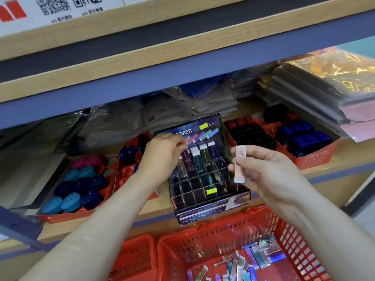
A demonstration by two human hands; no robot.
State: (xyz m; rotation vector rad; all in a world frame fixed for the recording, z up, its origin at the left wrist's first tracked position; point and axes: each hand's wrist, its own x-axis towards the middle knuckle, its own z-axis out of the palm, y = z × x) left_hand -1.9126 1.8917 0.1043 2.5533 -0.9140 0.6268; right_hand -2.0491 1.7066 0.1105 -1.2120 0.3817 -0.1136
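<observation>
L hand (162,154) is over the back-left part of the rack (211,200), knuckles up, fingers curled. Thumb & fingertips (183,145) are bunched on the top end of a dark eraser (182,167) that stands upright in a back-row slot. It looks like a pinch, but that bit is blurred.

R hand (272,177) is out in front of the rack's right edge, palm toward the camera, clear of the shelf (158,209). Thumb & fingers are closed on a pink eraser (239,163), held upright by its long sides, with both ends poking out of the grip. It touches nothing but the hand.

Rack is clear plastic w/ a grid of slots and sits at the shelf's front edge, about mid-length. A few more erasers (203,159) stand in the back rows just right of the L fingers. Front rows are mostly bare slots, w/ a green sticker (211,191) on one.

A red basket (213,233) is below the shelf's front edge, under the R arm. Loose erasers (243,266) lie in a heap on its floor, toward the right wall. A 2nd basket (138,258) is touching its left side.

On the shelf, a red tray (60,217) of blue, teal & pink items is at the left end. Another tray (316,161) of blue, black & red blocks is right of the rack. Bagged packs (121,122) are stacked along the back.
</observation>
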